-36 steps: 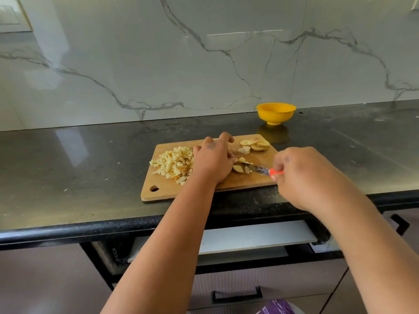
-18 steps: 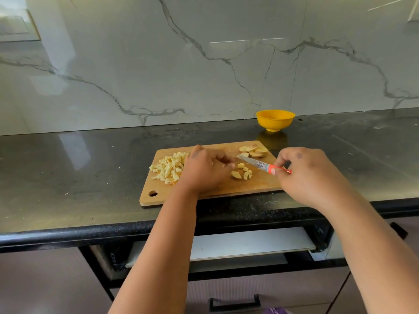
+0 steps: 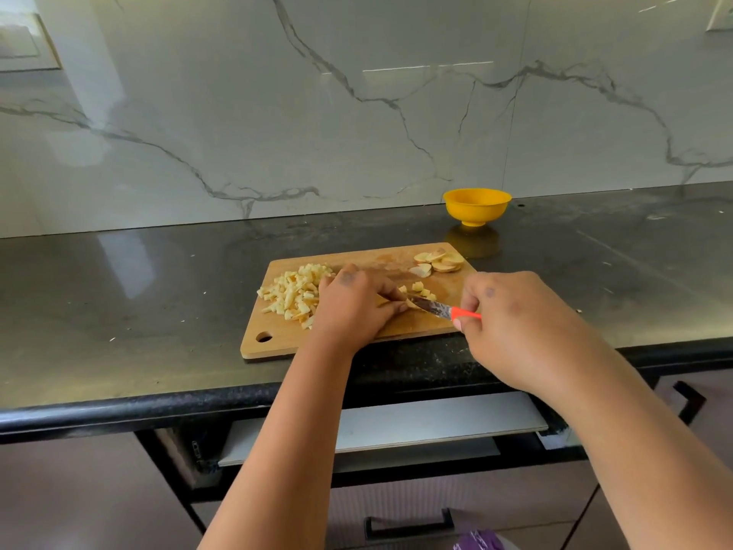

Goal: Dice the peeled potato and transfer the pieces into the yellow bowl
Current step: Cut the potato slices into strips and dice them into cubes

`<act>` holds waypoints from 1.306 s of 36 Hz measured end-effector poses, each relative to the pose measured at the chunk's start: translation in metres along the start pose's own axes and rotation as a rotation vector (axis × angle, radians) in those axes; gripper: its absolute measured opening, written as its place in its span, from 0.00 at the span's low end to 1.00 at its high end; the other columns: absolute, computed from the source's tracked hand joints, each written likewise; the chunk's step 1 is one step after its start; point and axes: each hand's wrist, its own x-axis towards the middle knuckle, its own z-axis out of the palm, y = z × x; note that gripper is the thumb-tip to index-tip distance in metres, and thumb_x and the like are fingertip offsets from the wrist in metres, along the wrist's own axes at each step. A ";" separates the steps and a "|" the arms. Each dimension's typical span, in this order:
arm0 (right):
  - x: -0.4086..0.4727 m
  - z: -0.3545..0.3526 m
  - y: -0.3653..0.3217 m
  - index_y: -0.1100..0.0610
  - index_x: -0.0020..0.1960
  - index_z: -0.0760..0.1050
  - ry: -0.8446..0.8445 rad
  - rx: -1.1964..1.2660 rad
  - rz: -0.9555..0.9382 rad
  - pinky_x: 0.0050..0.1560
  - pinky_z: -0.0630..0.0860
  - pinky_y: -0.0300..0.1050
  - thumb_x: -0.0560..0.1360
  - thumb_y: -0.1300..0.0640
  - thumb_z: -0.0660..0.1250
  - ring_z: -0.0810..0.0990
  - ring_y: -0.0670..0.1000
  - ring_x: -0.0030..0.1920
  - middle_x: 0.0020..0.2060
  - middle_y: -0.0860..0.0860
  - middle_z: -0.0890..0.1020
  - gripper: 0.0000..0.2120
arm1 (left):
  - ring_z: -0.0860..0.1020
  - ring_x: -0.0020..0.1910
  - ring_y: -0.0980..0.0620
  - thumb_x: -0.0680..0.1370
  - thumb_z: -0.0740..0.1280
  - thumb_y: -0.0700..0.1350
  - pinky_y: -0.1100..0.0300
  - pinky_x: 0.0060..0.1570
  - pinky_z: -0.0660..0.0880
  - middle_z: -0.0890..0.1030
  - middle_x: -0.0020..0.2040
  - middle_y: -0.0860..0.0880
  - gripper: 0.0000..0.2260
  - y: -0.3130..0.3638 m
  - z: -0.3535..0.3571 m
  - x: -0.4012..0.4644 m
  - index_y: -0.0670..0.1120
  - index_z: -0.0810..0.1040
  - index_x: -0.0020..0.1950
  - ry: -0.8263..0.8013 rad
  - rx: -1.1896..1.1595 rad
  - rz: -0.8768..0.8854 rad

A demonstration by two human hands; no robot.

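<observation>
Right grip [image 3: 511,323] clutches the knife [image 3: 436,308] (no readable writing); left grip [image 3: 357,307] pins a potato slice [image 3: 390,301].

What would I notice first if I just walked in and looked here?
Probably the bright yellow plastic bowl, standing alone on the black counter by the marble wall. Next, the heap of pale diced potato on the wooden cutting board, where the right hand grips an orange-handled knife.
</observation>
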 end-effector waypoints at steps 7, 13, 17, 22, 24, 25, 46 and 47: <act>0.005 0.011 -0.028 0.54 0.51 0.71 -0.192 -0.056 0.080 0.34 0.69 0.40 0.76 0.66 0.63 0.69 0.47 0.34 0.36 0.49 0.68 0.08 | 0.66 0.62 0.51 0.78 0.61 0.45 0.52 0.58 0.57 0.81 0.57 0.58 0.15 0.011 0.001 -0.019 0.56 0.82 0.59 -0.011 0.137 0.025; 0.000 -0.005 -0.025 0.54 0.44 0.67 -0.385 -0.150 0.083 0.34 0.67 0.39 0.76 0.65 0.65 0.70 0.48 0.36 0.37 0.50 0.67 0.10 | 0.66 0.60 0.51 0.79 0.59 0.43 0.51 0.56 0.56 0.80 0.60 0.60 0.17 0.012 0.003 -0.025 0.57 0.81 0.61 0.012 0.193 0.050; -0.015 -0.013 -0.006 0.50 0.38 0.63 -0.167 -0.123 0.029 0.27 0.60 0.37 0.78 0.58 0.65 0.70 0.46 0.34 0.37 0.48 0.71 0.13 | 0.65 0.60 0.53 0.79 0.59 0.44 0.52 0.57 0.55 0.81 0.55 0.60 0.16 0.012 0.002 -0.025 0.56 0.81 0.61 0.013 0.160 0.038; -0.003 -0.016 0.017 0.52 0.48 0.74 -0.009 0.004 -0.008 0.28 0.63 0.39 0.79 0.51 0.64 0.73 0.46 0.35 0.41 0.49 0.76 0.06 | 0.67 0.62 0.50 0.79 0.63 0.43 0.52 0.55 0.59 0.82 0.56 0.56 0.14 0.011 0.005 -0.023 0.53 0.82 0.61 0.095 0.086 0.035; 0.004 -0.017 0.023 0.53 0.47 0.74 0.085 0.077 0.007 0.28 0.62 0.39 0.79 0.51 0.64 0.72 0.45 0.34 0.40 0.49 0.77 0.06 | 0.70 0.60 0.47 0.77 0.67 0.42 0.54 0.53 0.64 0.83 0.57 0.54 0.12 0.007 0.008 -0.021 0.51 0.83 0.59 0.195 0.019 0.018; 0.007 -0.016 0.026 0.53 0.46 0.74 0.119 0.106 0.020 0.28 0.63 0.40 0.79 0.51 0.64 0.73 0.45 0.34 0.40 0.49 0.77 0.06 | 0.72 0.58 0.46 0.76 0.68 0.41 0.55 0.53 0.65 0.84 0.56 0.52 0.11 0.005 0.008 -0.019 0.49 0.83 0.58 0.229 -0.001 0.000; 0.026 0.011 0.036 0.55 0.48 0.68 -0.144 -0.018 0.108 0.29 0.63 0.40 0.79 0.55 0.63 0.72 0.49 0.37 0.39 0.51 0.72 0.05 | 0.72 0.63 0.46 0.83 0.57 0.53 0.46 0.65 0.69 0.79 0.62 0.48 0.15 0.017 0.009 0.020 0.49 0.77 0.64 -0.106 0.124 0.122; 0.025 0.011 0.034 0.54 0.48 0.67 -0.162 -0.016 0.107 0.29 0.63 0.39 0.80 0.56 0.63 0.72 0.48 0.36 0.39 0.50 0.71 0.05 | 0.67 0.70 0.45 0.83 0.57 0.57 0.43 0.69 0.65 0.74 0.70 0.48 0.19 0.023 0.011 0.020 0.50 0.73 0.69 -0.204 0.133 0.128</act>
